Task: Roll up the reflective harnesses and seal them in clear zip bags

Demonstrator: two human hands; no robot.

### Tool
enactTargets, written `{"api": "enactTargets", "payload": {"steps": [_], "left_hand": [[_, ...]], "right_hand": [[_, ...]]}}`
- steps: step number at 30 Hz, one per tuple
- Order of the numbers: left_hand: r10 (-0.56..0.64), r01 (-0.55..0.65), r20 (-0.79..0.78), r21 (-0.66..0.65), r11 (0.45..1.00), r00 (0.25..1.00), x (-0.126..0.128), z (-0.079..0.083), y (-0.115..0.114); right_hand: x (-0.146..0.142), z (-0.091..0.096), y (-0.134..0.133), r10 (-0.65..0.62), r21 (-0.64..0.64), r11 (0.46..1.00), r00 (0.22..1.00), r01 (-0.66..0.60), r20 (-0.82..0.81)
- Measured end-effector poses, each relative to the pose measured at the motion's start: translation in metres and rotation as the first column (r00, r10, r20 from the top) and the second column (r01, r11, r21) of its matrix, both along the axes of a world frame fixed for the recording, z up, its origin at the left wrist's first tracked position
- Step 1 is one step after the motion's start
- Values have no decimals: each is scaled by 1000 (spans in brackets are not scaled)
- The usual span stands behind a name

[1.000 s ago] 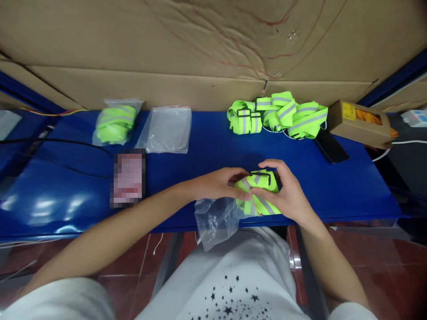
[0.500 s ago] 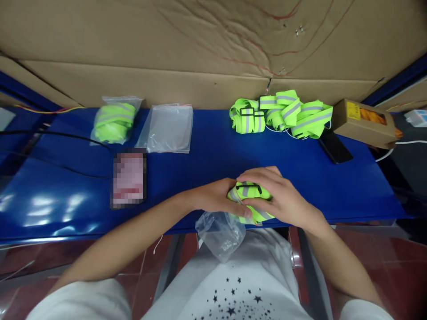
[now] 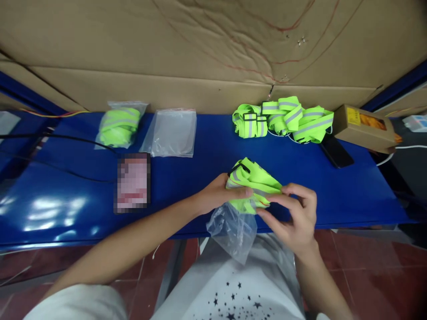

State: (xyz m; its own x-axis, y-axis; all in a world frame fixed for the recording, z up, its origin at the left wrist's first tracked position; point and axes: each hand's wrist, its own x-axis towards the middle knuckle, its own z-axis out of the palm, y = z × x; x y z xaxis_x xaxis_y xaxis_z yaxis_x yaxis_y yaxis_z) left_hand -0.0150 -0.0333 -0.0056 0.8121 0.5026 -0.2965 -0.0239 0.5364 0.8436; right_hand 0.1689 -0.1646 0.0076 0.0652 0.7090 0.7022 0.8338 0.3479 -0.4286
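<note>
Near the table's front edge I hold a folded neon-yellow reflective strap (image 3: 251, 178) with grey stripes and a black buckle. Its lower part sits in the mouth of a clear zip bag (image 3: 233, 233), whose loose end hangs over the edge towards my shirt. My left hand (image 3: 220, 193) is closed round the strap and bag from the left, thumb across the front. On the other side, my right hand (image 3: 296, 213) pinches the bag's red-lined mouth between thumb and fingers, close against the strap. The strap's underside is hidden.
A bagged reflective strap (image 3: 120, 126) and a stack of clear bags (image 3: 175, 133) lie at the back left, above a blurred-out item (image 3: 132, 183). More reflective straps (image 3: 283, 118), a black phone (image 3: 336, 151) and a cardboard box (image 3: 363, 129) stand back right on the blue table (image 3: 200, 173).
My right hand has come off the top of the strap and moved down and right to the bag's mouth. More of the strap now shows. My left hand keeps its hold.
</note>
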Motion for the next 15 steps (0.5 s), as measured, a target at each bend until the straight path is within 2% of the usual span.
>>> {"api": "enactTargets", "payload": {"steps": [3,6,8,10,15], "left_hand": [[24,-24,-8,-4,1000,1000,1,-2,-2],[17,-16,-9,26,1000,1000,1,-2,-2],[-12,12,11,60,998,1000,1,-1,-1],[-47,43,41,87,995,998,1,0,-1],[-116,98,118,145,985,986,0,2,-2]], "right_hand": [[-8,-3,-2,-58,57,997,994,53,87],[-5,-4,-3,18,-26,1000,999,-17,29],[-2,-5,-4,89,-86,992,993,-96,-80],[-1,-7,-6,130,-88,984,965,-153,-226],[-3,-17,0,168,-54,966,777,-252,-606]]}}
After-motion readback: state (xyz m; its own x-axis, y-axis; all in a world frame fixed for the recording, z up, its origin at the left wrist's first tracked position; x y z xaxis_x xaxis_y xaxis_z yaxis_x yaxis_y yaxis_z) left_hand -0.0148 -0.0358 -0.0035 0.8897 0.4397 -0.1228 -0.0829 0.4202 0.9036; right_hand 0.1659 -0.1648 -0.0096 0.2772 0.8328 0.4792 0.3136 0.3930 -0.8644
